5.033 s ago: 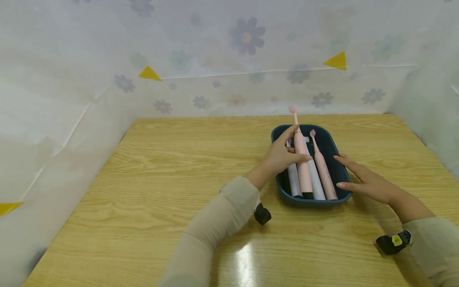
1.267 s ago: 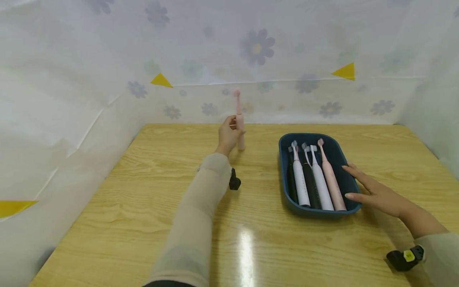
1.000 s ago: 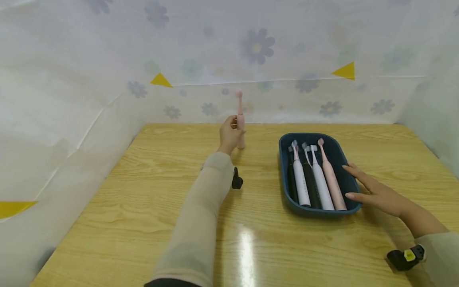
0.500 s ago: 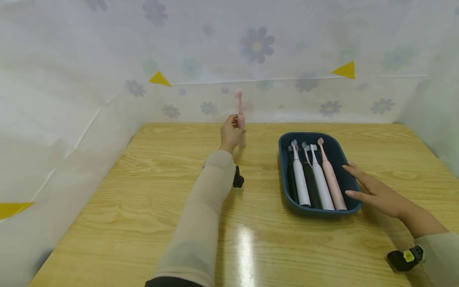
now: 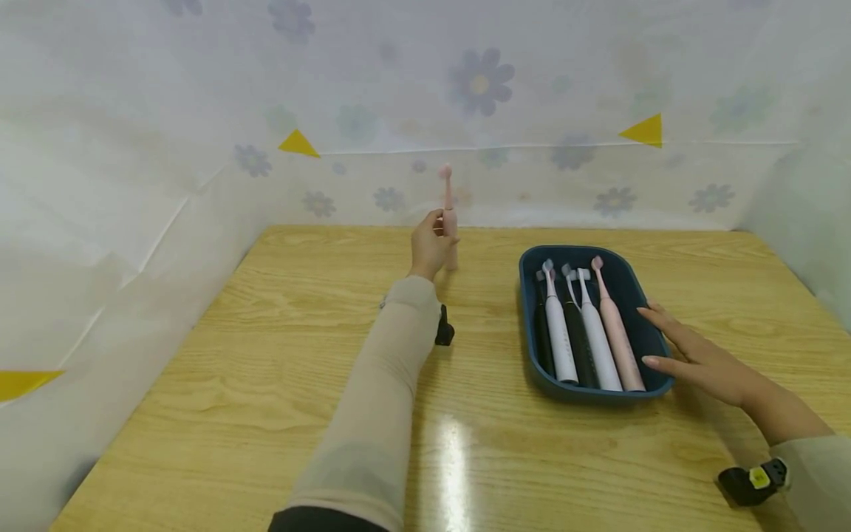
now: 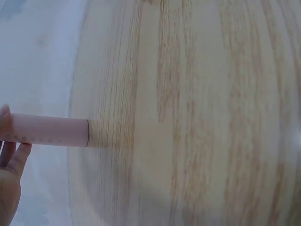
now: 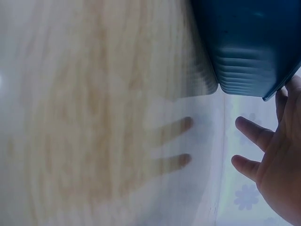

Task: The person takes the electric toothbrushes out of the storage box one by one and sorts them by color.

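Observation:
My left hand (image 5: 430, 245) holds a pink electric toothbrush (image 5: 450, 220) upright near the back of the table, head up, thumb and fingers around its handle. In the left wrist view, the handle's flat base (image 6: 77, 132) points at the wood, and only some of the fingers show. My right hand (image 5: 701, 360) rests at the right rim of a dark blue bin (image 5: 592, 399), fingers and thumb stretched out. Inside the bin, several electric toothbrushes lie side by side: a pink one (image 5: 620, 336), white ones (image 5: 561, 340) and black ones (image 5: 580, 343).
The wooden table (image 5: 266, 355) meets a white flower-patterned sheet (image 5: 372, 89) at the back, with similar sheeting along both sides. Yellow triangles (image 5: 299, 144) are fixed to the sheet. A black wrist camera (image 5: 751, 484) sits on my right sleeve.
Since the oldest frame, my left hand has carried the pink toothbrush out from over the bin to the left and back. It drifts slightly right lately; my right hand stays at the rim.

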A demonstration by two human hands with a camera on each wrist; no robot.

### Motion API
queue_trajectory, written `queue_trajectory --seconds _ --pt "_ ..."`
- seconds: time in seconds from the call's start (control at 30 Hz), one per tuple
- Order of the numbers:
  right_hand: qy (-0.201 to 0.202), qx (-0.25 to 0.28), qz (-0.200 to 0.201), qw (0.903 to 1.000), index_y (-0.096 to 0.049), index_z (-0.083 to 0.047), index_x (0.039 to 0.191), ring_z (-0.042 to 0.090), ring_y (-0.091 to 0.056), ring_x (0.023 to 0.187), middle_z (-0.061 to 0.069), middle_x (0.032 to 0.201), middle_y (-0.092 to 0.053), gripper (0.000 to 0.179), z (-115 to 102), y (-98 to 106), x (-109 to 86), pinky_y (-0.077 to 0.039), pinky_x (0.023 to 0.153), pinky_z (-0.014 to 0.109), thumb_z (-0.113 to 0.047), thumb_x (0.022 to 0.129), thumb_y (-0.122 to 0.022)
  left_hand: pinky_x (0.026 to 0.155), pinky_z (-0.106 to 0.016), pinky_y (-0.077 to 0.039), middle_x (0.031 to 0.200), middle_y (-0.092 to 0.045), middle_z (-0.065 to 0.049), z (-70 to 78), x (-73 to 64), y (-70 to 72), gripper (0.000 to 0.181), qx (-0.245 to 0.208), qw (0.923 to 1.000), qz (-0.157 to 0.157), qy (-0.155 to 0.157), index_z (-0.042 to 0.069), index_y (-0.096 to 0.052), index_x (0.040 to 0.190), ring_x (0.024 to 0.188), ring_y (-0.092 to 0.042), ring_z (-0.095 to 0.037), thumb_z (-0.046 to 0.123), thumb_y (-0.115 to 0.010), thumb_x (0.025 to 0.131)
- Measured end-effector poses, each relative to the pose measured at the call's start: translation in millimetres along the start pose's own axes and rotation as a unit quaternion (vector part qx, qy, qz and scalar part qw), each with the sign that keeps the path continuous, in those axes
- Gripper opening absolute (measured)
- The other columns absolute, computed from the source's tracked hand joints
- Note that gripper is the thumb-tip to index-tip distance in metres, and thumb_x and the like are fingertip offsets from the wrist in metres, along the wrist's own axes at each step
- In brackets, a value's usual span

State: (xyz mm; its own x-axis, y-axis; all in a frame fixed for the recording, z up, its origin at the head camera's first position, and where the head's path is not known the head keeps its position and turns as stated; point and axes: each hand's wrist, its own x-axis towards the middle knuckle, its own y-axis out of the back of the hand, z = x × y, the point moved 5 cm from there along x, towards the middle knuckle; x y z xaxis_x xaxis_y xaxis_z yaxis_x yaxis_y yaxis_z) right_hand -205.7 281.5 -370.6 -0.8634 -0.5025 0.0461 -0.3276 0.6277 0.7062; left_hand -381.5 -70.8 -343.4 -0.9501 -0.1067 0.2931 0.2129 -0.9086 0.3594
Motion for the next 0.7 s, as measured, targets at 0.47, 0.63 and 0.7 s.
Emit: queue_trajectory --seconds 0.47,0.63,0.7 --pt "-0.005 -0.003 -0.007 1.0 -0.005 -0.018 0.14 0.012 0.008 0.126 0.015 0.141 0.008 0.072 2.2 -1.5 -1.2 -0.013 0.08 0.069 -0.01 0.086 -0.052 0.071 -0.026 -0.047 0.096 -0.056 -0.012 -0.2 -0.3 -3.5 0.043 0.007 1.0 -0.004 0.0 0.005 -0.051 0.115 0.088 -0.054 -0.02 -0.004 -0.063 0.075" --pt "-0.01 0.0 -0.007 0.9999 -0.006 -0.019 0.14 0.016 0.007 0.126 0.013 0.142 0.008 0.072 3.6 -0.9 -1.5 -0.014 0.08 0.069 -0.011 0.086 -0.052 0.07 -0.026 -0.047 0.097 -0.056 -0.012 -3.8 0.2 -5.0 0.043 -0.007 0.9999 -0.006 0.011 0.006 -0.049 0.116 0.089 -0.054 -0.02 -0.003 -0.061 0.076" --pt "-0.014 0.001 -0.009 0.9999 -0.005 -0.021 0.14 0.019 0.008 0.126 0.012 0.142 0.009 0.072 4.3 -0.7 -1.3 -0.015 0.08 0.069 -0.011 0.086 -0.052 0.07 -0.026 -0.047 0.098 -0.055 -0.011 -3.9 -0.9 -4.6 0.044 -0.013 0.9998 -0.004 0.016 0.007 -0.048 0.117 0.089 -0.054 -0.019 -0.002 -0.062 0.076"
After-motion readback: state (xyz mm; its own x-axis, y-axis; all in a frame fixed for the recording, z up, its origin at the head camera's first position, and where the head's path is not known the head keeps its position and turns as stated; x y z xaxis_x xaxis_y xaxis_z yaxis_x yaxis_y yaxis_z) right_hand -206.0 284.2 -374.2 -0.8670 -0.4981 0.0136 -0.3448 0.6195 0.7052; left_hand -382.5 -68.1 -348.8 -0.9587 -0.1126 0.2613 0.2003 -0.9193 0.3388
